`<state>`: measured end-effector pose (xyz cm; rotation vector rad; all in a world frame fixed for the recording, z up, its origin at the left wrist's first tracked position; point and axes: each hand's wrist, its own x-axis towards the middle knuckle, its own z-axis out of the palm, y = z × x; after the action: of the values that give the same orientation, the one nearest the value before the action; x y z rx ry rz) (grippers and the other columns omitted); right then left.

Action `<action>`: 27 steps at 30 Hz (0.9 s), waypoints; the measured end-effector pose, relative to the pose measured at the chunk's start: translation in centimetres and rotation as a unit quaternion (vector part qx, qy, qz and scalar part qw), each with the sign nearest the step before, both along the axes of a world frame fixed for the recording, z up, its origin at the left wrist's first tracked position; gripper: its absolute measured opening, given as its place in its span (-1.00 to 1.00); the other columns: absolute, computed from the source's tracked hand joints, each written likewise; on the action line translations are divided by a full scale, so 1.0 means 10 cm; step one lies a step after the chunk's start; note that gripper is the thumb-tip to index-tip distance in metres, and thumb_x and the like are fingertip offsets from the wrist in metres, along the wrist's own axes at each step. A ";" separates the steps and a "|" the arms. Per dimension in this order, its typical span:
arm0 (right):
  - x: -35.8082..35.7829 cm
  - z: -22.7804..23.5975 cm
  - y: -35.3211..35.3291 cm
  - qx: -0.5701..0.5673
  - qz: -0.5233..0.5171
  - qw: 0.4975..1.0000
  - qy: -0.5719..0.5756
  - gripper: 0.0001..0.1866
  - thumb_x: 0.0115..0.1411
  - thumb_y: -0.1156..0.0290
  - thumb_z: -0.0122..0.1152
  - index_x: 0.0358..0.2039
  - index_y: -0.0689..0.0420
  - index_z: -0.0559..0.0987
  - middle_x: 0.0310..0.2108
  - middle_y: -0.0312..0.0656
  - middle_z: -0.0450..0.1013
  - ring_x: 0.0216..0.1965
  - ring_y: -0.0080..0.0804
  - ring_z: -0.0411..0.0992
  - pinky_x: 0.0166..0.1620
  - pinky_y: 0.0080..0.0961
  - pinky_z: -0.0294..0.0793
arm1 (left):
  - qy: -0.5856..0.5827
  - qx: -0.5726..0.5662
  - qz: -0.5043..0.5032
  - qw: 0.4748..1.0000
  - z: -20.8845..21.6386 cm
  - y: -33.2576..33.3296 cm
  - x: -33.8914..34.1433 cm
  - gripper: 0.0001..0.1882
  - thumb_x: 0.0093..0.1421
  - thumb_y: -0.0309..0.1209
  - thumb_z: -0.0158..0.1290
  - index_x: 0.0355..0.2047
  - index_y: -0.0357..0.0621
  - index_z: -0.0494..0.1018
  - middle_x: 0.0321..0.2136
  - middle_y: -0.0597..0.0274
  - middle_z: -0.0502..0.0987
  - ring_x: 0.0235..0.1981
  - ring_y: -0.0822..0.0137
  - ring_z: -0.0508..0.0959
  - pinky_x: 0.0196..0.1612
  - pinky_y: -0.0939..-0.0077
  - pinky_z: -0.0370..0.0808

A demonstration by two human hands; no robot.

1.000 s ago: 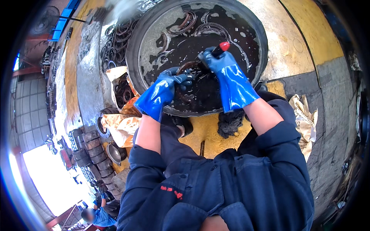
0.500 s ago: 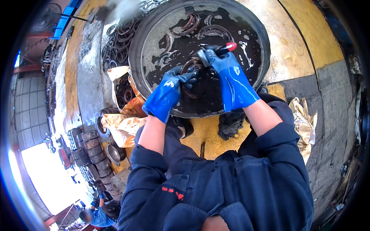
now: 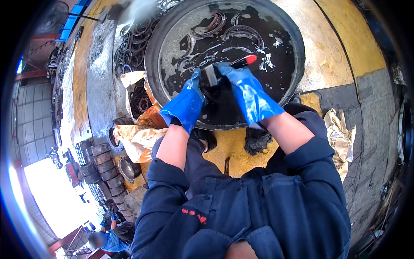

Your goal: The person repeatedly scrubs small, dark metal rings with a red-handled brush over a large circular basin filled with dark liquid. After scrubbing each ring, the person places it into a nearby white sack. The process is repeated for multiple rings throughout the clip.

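Both my hands wear blue rubber gloves and work over a wide round basin (image 3: pixel 154 52) of dark liquid. My right hand (image 3: pixel 238 77) is closed on a flat paintbrush (image 3: pixel 246 61) with a black, red-tipped handle and a metal ferrule. Its bristles point left and down, close to my left hand. My left hand (image 3: pixel 195 86) is curled at the basin's near left part, around a dark ring that is mostly hidden and blurred. Several dark rings (image 3: pixel 241 32) lie partly in the liquid at the far side, with pale foam patches around them.
Many dark rings (image 3: pixel 138 36) are heaped left of the basin. A torn sack (image 3: pixel 140 138) with rings inside stands near left, beside stacked cylindrical parts (image 3: pixel 103 162) and a metal bowl (image 3: pixel 126 170). A crumpled sack (image 3: pixel 338 138) lies right. Another person (image 3: pixel 114 239) works at lower left.
My right hand and the brush have moved left and slightly down, and the handle lies flatter. My left hand has turned, hiding most of the ring. Foam in the basin has shifted.
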<state>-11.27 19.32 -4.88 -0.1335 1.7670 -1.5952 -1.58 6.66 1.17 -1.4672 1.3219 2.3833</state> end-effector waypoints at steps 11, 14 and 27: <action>0.28 0.43 0.49 0.147 0.244 0.945 0.160 -0.70 0.31 0.22 0.16 -0.01 0.02 0.64 -0.26 -0.12 0.62 -0.21 -0.30 0.58 -0.08 -0.37 0.51 | 0.208 0.221 -0.021 0.953 -0.61 -0.38 0.08 -0.74 0.34 -0.26 0.01 -0.10 -0.14 0.51 -0.40 0.19 0.50 -0.48 0.26 0.39 -0.40 0.40 0.36; 0.20 0.55 0.58 0.184 0.221 0.944 0.164 -0.70 0.30 0.19 0.17 -0.01 -0.03 0.64 -0.21 -0.12 0.63 -0.16 -0.21 0.60 -0.05 -0.32 0.53 | 0.213 0.186 -0.022 0.959 -0.58 -0.42 0.09 -0.76 0.33 -0.29 0.01 -0.12 -0.15 0.51 -0.40 0.18 0.50 -0.50 0.27 0.39 -0.42 0.42 0.35; -0.35 0.30 0.51 0.082 -0.107 0.988 0.073 -0.57 0.26 0.12 0.27 -0.08 0.24 0.63 -0.32 -0.16 0.64 -0.30 -0.39 0.59 -0.15 -0.41 0.54 | 0.126 -0.112 -0.005 0.986 -0.03 -0.31 0.07 -0.79 0.29 -0.39 0.04 -0.13 -0.24 0.50 -0.28 0.05 0.62 -0.46 0.27 0.58 -0.47 0.53 0.40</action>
<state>-14.75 24.42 -1.88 0.0199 2.0784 -1.6141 -0.89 3.52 0.83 -1.2274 1.6983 2.5527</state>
